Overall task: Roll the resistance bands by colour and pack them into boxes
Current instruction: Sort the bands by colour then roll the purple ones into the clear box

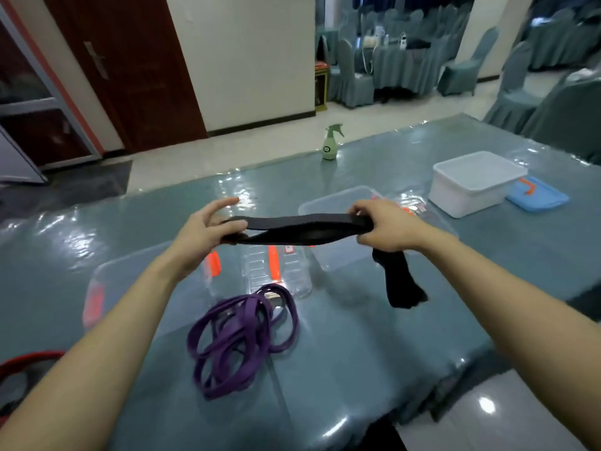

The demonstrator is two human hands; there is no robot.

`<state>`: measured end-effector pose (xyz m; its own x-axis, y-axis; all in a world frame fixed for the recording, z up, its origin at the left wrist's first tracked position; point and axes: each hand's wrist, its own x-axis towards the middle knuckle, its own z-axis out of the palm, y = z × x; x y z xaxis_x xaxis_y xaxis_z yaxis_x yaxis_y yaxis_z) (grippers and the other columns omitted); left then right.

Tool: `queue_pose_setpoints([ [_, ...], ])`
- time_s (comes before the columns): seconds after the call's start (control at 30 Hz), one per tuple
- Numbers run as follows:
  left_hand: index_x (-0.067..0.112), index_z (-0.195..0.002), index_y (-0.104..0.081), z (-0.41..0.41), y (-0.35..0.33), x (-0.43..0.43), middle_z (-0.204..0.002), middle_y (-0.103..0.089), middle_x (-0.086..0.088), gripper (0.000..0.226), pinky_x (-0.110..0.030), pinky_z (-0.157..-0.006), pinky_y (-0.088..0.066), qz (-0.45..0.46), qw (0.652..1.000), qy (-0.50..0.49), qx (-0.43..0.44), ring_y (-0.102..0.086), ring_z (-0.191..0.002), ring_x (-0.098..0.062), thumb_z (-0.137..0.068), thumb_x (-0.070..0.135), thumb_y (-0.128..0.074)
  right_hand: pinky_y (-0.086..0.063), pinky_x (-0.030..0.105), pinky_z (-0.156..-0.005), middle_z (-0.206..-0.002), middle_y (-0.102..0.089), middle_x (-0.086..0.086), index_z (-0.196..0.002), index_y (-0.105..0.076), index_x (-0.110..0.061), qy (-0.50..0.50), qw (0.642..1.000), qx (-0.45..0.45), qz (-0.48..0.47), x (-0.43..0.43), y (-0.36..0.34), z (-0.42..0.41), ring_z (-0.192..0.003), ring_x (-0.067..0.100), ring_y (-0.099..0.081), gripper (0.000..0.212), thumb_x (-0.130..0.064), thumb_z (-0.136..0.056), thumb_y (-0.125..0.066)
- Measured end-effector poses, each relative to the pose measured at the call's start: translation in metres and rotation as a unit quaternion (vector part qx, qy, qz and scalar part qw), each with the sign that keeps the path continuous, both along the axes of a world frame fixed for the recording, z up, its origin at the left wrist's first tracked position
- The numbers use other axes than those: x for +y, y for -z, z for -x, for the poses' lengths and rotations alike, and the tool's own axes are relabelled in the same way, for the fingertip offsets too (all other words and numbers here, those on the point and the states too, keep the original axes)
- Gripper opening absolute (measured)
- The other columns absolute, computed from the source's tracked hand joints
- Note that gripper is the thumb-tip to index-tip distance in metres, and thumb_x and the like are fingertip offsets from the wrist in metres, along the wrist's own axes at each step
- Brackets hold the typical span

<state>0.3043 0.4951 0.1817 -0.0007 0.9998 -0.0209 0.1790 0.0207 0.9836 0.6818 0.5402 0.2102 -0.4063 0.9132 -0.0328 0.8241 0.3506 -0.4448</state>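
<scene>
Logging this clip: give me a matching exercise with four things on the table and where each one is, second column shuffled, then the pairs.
1. black band
2. purple bands
3. white box
4. spray bottle

A. upright at the far edge of the table
B. held between the left hand and the right hand
C. on the right, beside the blue lid
D. in a loose heap near the person

Pairs: 1-B, 2-D, 3-C, 4-A

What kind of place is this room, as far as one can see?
Probably a banquet hall: chairs in grey-blue covers stand by a skirted table at the back, and the near table has a matching cloth under clear plastic.
</scene>
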Motion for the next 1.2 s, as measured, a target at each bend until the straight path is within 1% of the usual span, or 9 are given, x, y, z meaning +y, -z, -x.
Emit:
queue_pose_setpoints([
  [0.1,0.023,-0.127,-0.078,-0.036,0.037,0.011,-0.103,-0.079,-0.017,0.027,-0.013,-0.079,-0.055,0.043,0.994,0.07,0.077,-0.08,-0.096,-0.014,-0.102,0.013,-0.075,-0.063,0.043,-0.079,-0.097,-0.077,0.005,-0.112,-0.07,-0.019,0.057,0.983,0.144,0.095,0.02,0.007,-0.041,-0.085,0.033,-0.077,0.037,0.0,-0.082,-0.079],
  [0.27,0.011,-0.123,-0.067,-0.117,0.088,0.046,-0.104,-0.07,-0.011,0.02,-0.054,-0.103,-0.056,0.098,0.966,0.154,0.184,-0.072,-0.096,-0.026,-0.104,0.007,-0.072,-0.058,0.04,-0.097,-0.111,-0.08,0.009,-0.123,-0.075,-0.017,-0.004,0.939,0.258,0.228,0.06,0.014,-0.086,-0.095,0.018,-0.073,0.051,-0.003,-0.078,-0.093],
  [0.43,0.045,-0.14,-0.058,-0.219,0.123,0.086,-0.093,-0.07,0.01,0.044,-0.03,-0.092,-0.059,0.107,0.961,0.183,0.177,-0.077,-0.09,-0.015,-0.107,0.017,-0.068,-0.046,0.027,-0.068,-0.083,-0.068,0.003,-0.111,-0.081,-0.026,0.018,0.928,0.298,0.225,0.119,0.039,-0.14,-0.066,0.012,-0.052,0.04,-0.057,-0.087,-0.085],
  [0.6,0.049,-0.149,-0.053,-0.315,0.163,0.101,-0.12,-0.068,-0.013,0.044,-0.06,-0.106,-0.056,0.158,0.963,0.166,0.143,-0.077,-0.11,-0.034,-0.111,0.026,-0.062,-0.039,0.024,-0.052,-0.065,-0.053,-0.013,-0.1,-0.078,-0.018,0.131,0.903,0.344,0.223,0.156,0.106,-0.2,-0.053,0.009,-0.043,0.031,-0.048,-0.096,-0.078],
  [0.8,0.039,-0.152,-0.052,-0.381,0.196,0.096,-0.12,-0.075,-0.008,0.041,-0.059,-0.105,-0.056,0.192,0.963,0.146,0.118,-0.076,-0.109,-0.038,-0.116,0.019,-0.053,-0.042,0.032,-0.06,-0.068,-0.043,-0.004,-0.079,-0.064,-0.021,0.205,0.869,0.313,0.324,0.18,0.157,-0.252,-0.055,0.018,-0.041,0.047,-0.064,-0.09,-0.079],
  [0.97,0.036,-0.147,-0.054,-0.391,0.196,0.111,-0.109,-0.076,-0.01,0.036,-0.041,-0.101,-0.059,0.168,0.981,0.029,0.092,-0.08,-0.097,-0.025,-0.115,0.018,-0.052,-0.042,0.029,-0.049,-0.068,-0.04,-0.002,-0.084,-0.056,-0.021,0.225,0.75,0.452,0.426,0.226,0.165,-0.248,-0.051,0.014,-0.04,0.048,-0.058,-0.083,-0.086],
  [1.03,0.035,-0.136,-0.058,-0.4,0.202,0.117,-0.109,-0.076,-0.01,0.026,-0.043,-0.1,-0.062,0.172,0.981,-0.033,0.089,-0.08,-0.097,-0.025,-0.115,0.021,-0.054,-0.054,0.037,-0.067,-0.075,-0.053,0.002,-0.091,-0.057,-0.017,0.218,0.784,0.433,0.388,0.242,0.177,-0.24,-0.063,0.021,-0.057,0.051,-0.066,-0.091,-0.074],
  [1.1,0.032,-0.133,-0.059,-0.414,0.218,0.122,-0.111,-0.077,-0.013,0.023,-0.05,-0.101,-0.061,0.205,0.97,-0.059,0.115,-0.077,-0.099,-0.026,-0.113,0.02,-0.056,-0.052,0.047,-0.103,-0.115,-0.068,0.01,-0.121,-0.061,-0.008,0.188,0.896,0.266,0.301,0.243,0.202,-0.242,-0.105,0.033,-0.067,0.064,-0.068,-0.103,-0.053],
  [1.2,0.026,-0.149,-0.054,-0.433,0.243,0.124,-0.125,-0.076,-0.01,0.043,-0.048,-0.104,-0.058,0.246,0.949,-0.031,0.193,-0.074,-0.111,-0.032,-0.108,0.014,-0.062,-0.041,0.058,-0.115,-0.147,-0.054,0.02,-0.146,-0.05,-0.004,0.17,0.967,0.073,0.176,0.21,0.249,-0.272,-0.138,0.041,-0.05,0.064,-0.057,-0.112,-0.039],
])
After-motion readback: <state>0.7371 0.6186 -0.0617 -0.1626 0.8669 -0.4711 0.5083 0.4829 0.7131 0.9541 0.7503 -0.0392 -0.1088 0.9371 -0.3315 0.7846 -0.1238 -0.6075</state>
